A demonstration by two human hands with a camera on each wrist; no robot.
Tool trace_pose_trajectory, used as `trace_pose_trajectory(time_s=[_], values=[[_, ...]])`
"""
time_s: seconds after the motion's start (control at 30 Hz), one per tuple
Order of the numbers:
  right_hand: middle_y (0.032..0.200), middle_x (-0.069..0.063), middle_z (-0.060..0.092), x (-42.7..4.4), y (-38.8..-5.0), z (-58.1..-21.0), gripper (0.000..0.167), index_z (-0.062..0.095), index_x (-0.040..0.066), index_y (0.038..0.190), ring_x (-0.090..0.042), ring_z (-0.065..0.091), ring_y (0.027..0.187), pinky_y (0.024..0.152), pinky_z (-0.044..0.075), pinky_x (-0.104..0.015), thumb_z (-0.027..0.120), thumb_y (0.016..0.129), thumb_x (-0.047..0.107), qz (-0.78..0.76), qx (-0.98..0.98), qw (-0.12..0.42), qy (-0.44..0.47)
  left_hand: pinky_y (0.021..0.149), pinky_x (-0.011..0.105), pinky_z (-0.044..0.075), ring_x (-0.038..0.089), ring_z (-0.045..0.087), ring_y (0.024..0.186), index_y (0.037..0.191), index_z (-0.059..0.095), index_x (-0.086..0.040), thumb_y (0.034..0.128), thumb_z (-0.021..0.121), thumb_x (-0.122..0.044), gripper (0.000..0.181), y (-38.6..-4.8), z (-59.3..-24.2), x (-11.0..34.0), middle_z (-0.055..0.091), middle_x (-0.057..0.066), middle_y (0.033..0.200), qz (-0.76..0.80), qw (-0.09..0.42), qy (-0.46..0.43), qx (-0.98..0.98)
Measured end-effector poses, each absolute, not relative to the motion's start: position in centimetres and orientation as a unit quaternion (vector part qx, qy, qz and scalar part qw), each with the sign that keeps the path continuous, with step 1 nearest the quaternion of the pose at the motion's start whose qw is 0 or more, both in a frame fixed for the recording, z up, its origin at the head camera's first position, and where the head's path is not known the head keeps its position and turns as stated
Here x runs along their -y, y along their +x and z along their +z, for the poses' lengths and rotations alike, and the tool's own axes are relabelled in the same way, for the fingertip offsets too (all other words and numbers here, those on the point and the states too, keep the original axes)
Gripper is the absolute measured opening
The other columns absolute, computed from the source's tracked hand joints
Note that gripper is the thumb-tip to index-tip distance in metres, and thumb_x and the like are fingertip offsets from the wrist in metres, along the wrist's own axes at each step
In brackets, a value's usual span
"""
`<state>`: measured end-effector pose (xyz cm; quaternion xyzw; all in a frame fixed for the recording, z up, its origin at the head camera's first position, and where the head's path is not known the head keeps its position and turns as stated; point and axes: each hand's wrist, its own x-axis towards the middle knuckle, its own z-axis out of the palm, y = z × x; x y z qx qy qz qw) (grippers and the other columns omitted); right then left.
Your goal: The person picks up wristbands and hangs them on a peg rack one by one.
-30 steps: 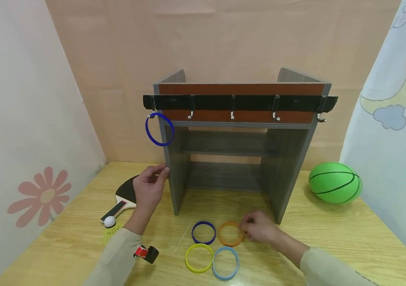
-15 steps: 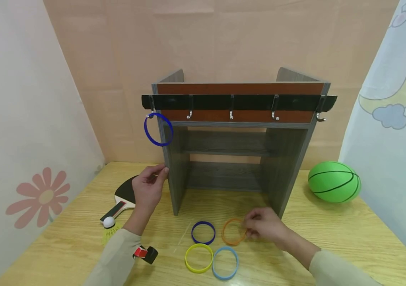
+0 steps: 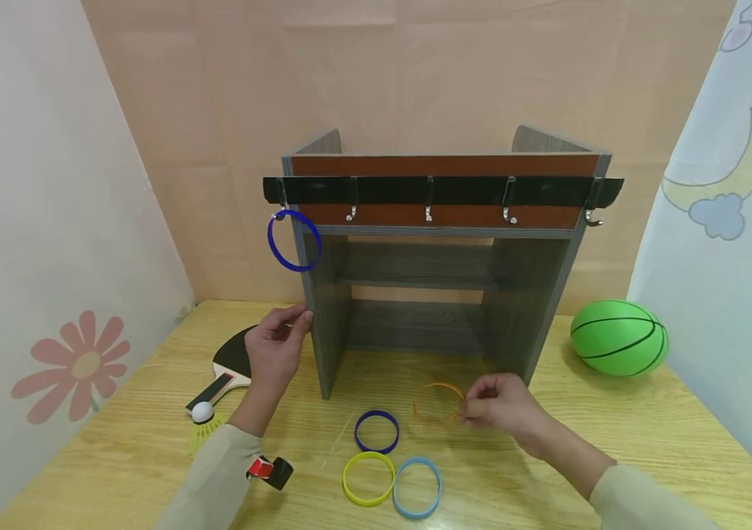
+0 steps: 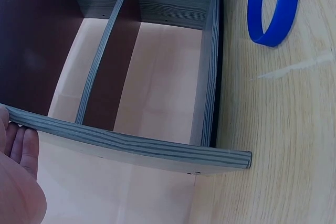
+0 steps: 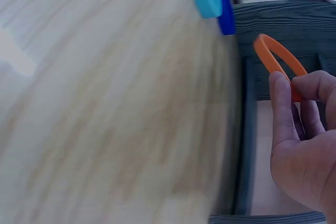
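My right hand [image 3: 504, 412] pinches an orange wristband [image 5: 282, 55] between thumb and fingers, lifted off the table in front of the grey wooden shelf [image 3: 541, 316]. At the shelf's left side panel, my left hand [image 3: 276, 346] holds the front edge with thumb and fingertips. A dark blue wristband [image 3: 294, 269] hangs from the leftmost hook [image 3: 280, 215] of the black rail. On the table lie a second dark blue wristband [image 3: 377, 449], a yellow wristband [image 3: 369, 503] and a light blue wristband [image 3: 417, 515].
Several metal hooks line the black rail [image 3: 389, 190] across the shelf's top. A green ball [image 3: 617, 338] sits to the shelf's right. Left of it lie a table tennis paddle [image 3: 233, 357], partly behind my left hand, and a yellow shuttlecock [image 3: 203, 423].
My right hand has moved right and up with the orange wristband, raising it from the table. My left hand stays at the side panel.
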<state>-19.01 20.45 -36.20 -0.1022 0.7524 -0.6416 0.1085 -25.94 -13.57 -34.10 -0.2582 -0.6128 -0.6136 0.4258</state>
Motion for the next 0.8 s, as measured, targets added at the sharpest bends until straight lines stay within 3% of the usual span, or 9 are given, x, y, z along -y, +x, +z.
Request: trace_pose_trajectory(time_s=[0.37,0.8], values=[[0.090,-0.018,0.063,-18.4,-19.6,-32.0,0.009,0.062,0.000,0.080,-0.030,0.068,0.086,0.079,0.053,-0.039,0.061,0.084,-0.008,-0.729,-0.673,0.036,-0.121,0.060,0.018,0.053,0.017,0.064,0.066,0.089,0.065,0.018,0.0791,0.063,0.021,0.011,-23.9,-32.1,13.0,0.062,0.031,0.078,-0.606,0.413,-0.258,0.628],[0.095,-0.018,0.063,-15.1,-19.5,-27.1,0.013,0.062,0.003,0.077,-0.026,0.068,0.082,0.079,0.054,-0.034,0.062,0.085,-0.007,-0.759,-0.630,0.011,-0.164,0.060,0.018,0.053,0.012,0.064,0.065,0.090,0.064,0.018,0.0797,0.063,0.020,0.011,-23.7,-32.0,13.0,0.062,0.030,0.079,-0.607,0.410,-0.255,0.631]])
